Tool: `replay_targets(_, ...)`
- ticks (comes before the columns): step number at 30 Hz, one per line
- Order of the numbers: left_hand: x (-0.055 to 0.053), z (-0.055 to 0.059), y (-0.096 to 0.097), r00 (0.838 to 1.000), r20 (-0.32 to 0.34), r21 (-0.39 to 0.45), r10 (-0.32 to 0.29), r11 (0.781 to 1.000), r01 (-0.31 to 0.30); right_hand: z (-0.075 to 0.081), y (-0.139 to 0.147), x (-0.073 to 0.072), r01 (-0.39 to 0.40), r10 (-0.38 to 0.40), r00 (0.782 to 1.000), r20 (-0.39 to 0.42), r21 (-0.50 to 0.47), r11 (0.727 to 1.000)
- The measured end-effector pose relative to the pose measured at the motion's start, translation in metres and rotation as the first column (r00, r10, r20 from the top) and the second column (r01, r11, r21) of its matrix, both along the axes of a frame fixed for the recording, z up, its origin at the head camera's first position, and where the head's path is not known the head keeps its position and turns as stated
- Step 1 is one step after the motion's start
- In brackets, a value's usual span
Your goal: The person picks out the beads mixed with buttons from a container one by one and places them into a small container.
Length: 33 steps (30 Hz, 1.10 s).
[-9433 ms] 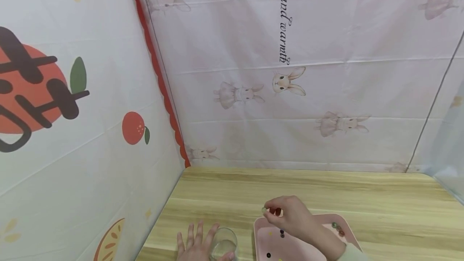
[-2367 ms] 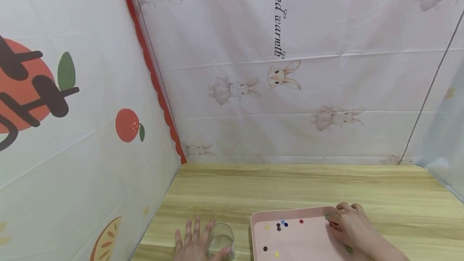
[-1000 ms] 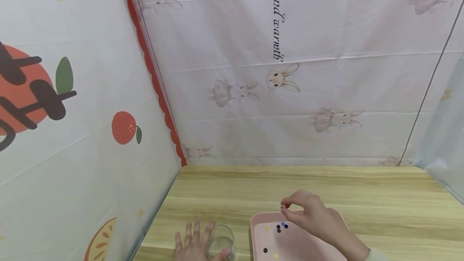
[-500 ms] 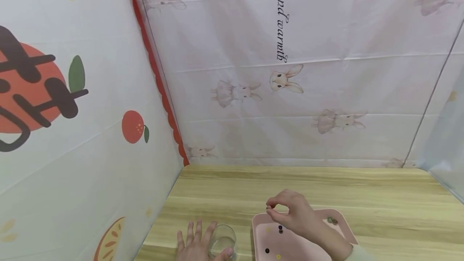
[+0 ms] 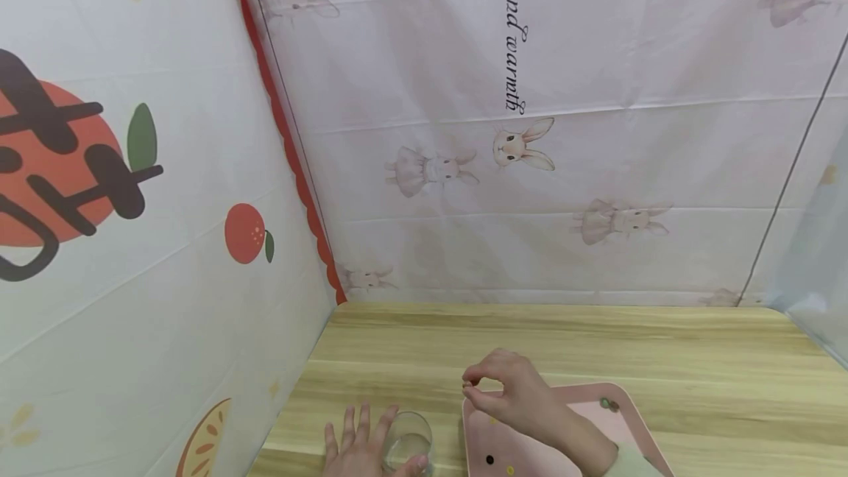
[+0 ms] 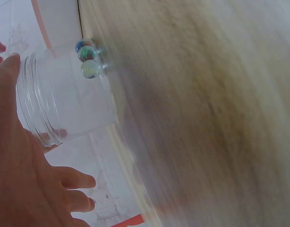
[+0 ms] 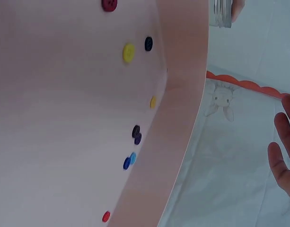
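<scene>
My left hand [image 5: 358, 455] rests at a clear jar [image 5: 407, 444], thumb and index finger on either side near its rim, the other fingers spread. In the left wrist view, three glass marbles [image 6: 90, 69] lie on the bottom of the jar. My right hand [image 5: 510, 392] is up above the tray's left edge, right of the jar, and pinches a small marble [image 5: 467, 385] between thumb and index finger. That marble, with red and white streaks, shows partly at the edge of the right wrist view beside the fingertip. The remaining fingers of this hand are loosely bent.
A pink tray [image 5: 626, 418] stands right of the jar. Scattered inside it are several buttons, among them a yellow button [image 7: 128, 53] and a black button [image 7: 148, 44]. Two marbles [image 5: 608, 404] lie in its far right corner. Printed cloth walls [image 5: 530, 256] border the wooden table [image 5: 397, 344].
Earlier my right hand held a pale marble, then reached to the tray's right side. During the last second it has moved left towards the jar with another marble. My left hand stays put.
</scene>
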<state>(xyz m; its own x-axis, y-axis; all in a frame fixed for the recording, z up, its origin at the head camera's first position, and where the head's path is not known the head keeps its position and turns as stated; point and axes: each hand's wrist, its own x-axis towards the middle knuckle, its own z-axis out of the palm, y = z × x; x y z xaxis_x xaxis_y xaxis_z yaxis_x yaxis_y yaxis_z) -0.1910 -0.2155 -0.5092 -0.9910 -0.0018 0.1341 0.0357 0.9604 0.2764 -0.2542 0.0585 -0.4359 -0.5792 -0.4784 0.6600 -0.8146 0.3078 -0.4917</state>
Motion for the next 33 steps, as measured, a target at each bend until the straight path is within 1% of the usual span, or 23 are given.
replay_targets(5, 0.001, 0.001, 0.0, 1.0, 0.001, 0.011, 0.0, 1.0, 0.0, -0.002, -0.013, 0.001, -0.033, 0.033, 0.998, 0.053, -0.007, 0.999)
replay_targets(6, 0.001, 0.001, 0.0, 1.0, -0.002, 0.012, -0.001, 1.0, 0.001, -0.003, -0.015, 0.001, -0.035, 0.035, 0.998, 0.054, -0.005, 0.999)
replay_targets(12, -0.001, -0.004, 0.0, 0.999, -0.032, -0.007, 0.005, 1.0, -0.005, -0.006, -0.032, 0.004, -0.012, 0.01, 0.999, 0.048, 0.038, 0.999)
replay_targets(15, 0.0, -0.006, 0.0, 0.999, -0.041, -0.021, 0.012, 1.0, -0.013, -0.006, -0.04, 0.005, -0.029, 0.025, 0.997, 0.078, 0.051, 0.998)
replay_targets(18, 0.0, -0.006, 0.0, 0.999, -0.044, -0.019, 0.016, 1.0, -0.017, -0.005, -0.046, 0.005, -0.049, 0.041, 0.993, 0.113, 0.07, 0.996)
replay_targets(20, 0.0, -0.006, 0.0, 0.999, -0.042, -0.013, 0.014, 1.0, -0.015, -0.005, -0.049, 0.005, -0.054, 0.043, 0.992, 0.121, 0.089, 0.995)
replay_targets(22, 0.0, -0.006, 0.001, 0.999, -0.038, -0.003, 0.012, 1.0, -0.012, -0.005, -0.052, 0.004, -0.052, 0.039, 0.993, 0.116, 0.115, 0.992)
replay_targets(27, 0.001, -0.006, 0.001, 1.0, -0.004, -0.003, 0.015, 1.0, -0.015, -0.004, -0.06, 0.001, -0.065, 0.048, 0.993, 0.104, 0.176, 0.982)
replay_targets(30, 0.001, -0.007, 0.001, 1.0, 0.008, -0.011, 0.023, 1.0, -0.023, -0.003, -0.065, 0.0, -0.057, 0.044, 0.997, 0.065, 0.208, 0.976)
replay_targets(33, 0.001, -0.008, 0.001, 1.0, 0.006, -0.014, 0.027, 1.0, -0.027, -0.003, -0.069, 0.0, -0.037, 0.038, 0.999, 0.001, 0.238, 0.97)
